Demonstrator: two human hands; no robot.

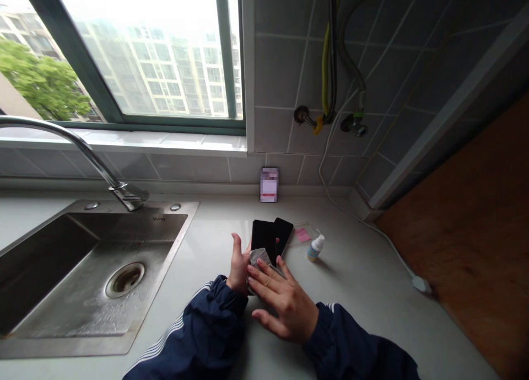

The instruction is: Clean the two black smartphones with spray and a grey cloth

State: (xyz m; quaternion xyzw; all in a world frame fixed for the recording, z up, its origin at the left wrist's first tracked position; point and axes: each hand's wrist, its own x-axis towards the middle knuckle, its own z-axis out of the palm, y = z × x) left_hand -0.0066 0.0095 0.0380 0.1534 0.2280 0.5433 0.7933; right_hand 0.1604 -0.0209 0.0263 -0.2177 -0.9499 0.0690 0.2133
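My left hand (pixel 238 267) is wrapped around a black-screened phone (pixel 263 234) from below and the left, thumb pointing up. Over the lower part of its screen lies a grey cloth (pixel 259 254), pressed down by my right hand (pixel 283 300), whose fingers lie flat on it with the thumb apart. Partly behind the held phone, a second dark phone (pixel 285 229) rests on the counter. To its right are a clear, flat case (pixel 308 226) with a pink slip (pixel 303 235) and a small white-capped bottle (pixel 316 249) standing upright.
A steel sink (pixel 163 283) with a curved faucet (pixel 95 156) lies to the left. Against the back wall leans an upright, blurred-out rectangular device (pixel 269 185). A white cable (pixel 351 217) runs along the right to a plug (pixel 421 284) beside a wooden panel (pixel 458 247).
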